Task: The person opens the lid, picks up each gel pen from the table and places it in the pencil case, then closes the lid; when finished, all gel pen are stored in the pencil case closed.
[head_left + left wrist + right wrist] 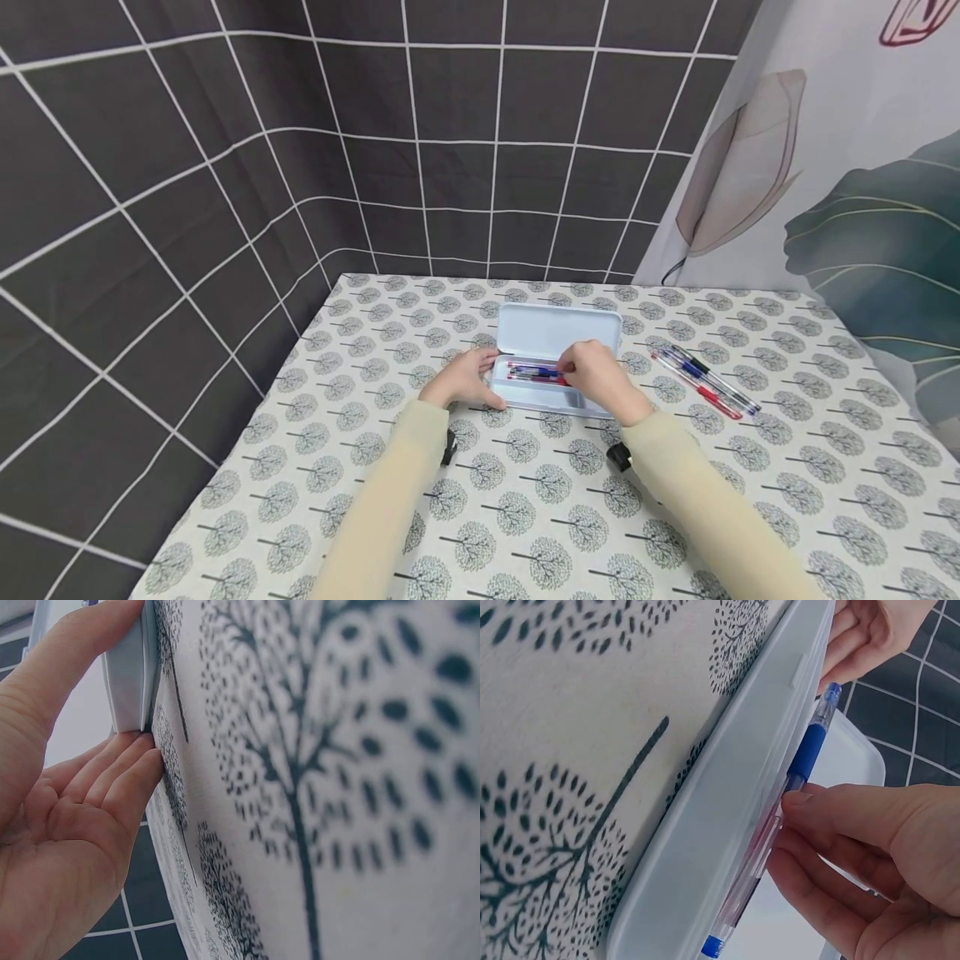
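Observation:
A light-blue pencil case lies on the table with its hinged lid raised at the back. My left hand holds the case's left end, thumb along the front side and fingers against the end. Over the right part of the case, my right hand pinches a clear pen with a blue grip between thumb and fingertips. The pen slants along the case in the right wrist view. Several red, blue and black pens lie in the rear compartment, partly hidden by the right hand.
Right of the case, several loose pens with red, blue and black parts lie side by side on the tree-print tablecloth. A dark gridded curtain stands behind and to the left. A light patterned curtain hangs at the right.

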Demonstrator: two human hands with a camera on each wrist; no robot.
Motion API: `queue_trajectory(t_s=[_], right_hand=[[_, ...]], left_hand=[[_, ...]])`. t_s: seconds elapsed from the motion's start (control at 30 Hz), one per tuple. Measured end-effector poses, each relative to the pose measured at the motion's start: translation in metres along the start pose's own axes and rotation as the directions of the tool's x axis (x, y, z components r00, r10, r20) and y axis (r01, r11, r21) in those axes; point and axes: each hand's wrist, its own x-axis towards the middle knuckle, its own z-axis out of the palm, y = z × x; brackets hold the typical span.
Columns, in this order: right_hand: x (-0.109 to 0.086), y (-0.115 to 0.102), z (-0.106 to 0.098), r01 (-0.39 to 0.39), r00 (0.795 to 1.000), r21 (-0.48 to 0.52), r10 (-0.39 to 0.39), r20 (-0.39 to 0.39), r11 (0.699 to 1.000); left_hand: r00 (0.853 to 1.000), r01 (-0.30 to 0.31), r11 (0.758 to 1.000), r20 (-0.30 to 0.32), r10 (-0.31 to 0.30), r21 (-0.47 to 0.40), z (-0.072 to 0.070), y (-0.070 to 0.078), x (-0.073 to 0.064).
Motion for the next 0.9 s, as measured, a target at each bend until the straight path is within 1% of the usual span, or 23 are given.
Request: queue_trajectory(t_s=[0.13, 0.4, 0.5, 0.6, 0.73, 0.9], right_hand=[[0.002, -0.0008, 0.0031, -0.001, 1.0, 0.004, 0.001, 0.031, 1.0], [0.0032, -0.0048, 0.0015, -0.058, 0.994, -0.011, 0.059, 0.093, 0.998], [0.0035, -0.0063, -0.0002, -0.083, 0.989, -0.01, 0.084, 0.12, 0.997], [0.0034, -0.0072, -0.001, -0.089, 0.987, -0.015, 0.09, 0.136, 0.996], [0.002, -0.0065, 0.0009, -0.086, 0.989, -0.007, 0.087, 0.119, 0.996], [-0.0011, -0.0049, 0.002, -0.073, 0.994, 0.048, 0.069, 0.083, 0.996]], left_hand=[[1.0, 0.0, 1.0, 0.001, 0.0, 0.003, 0.0002, 0.0002, -0.0003], [1.0, 0.004, 1.0, 0.0, -0.004, -0.015, 0.0006, 0.0022, -0.0004], [1.0, 0.004, 1.0, 0.002, -0.004, -0.013, 0.0009, 0.0019, 0.0001], [1.0, 0.001, 1.0, 0.005, -0.001, 0.003, 0.0011, 0.0006, 0.0008], [1.0, -0.001, 1.0, 0.006, 0.001, 0.021, 0.0013, -0.0014, 0.0015], [1.0, 0.003, 1.0, 0.002, -0.003, 0.024, 0.0007, -0.0019, 0.0012]])
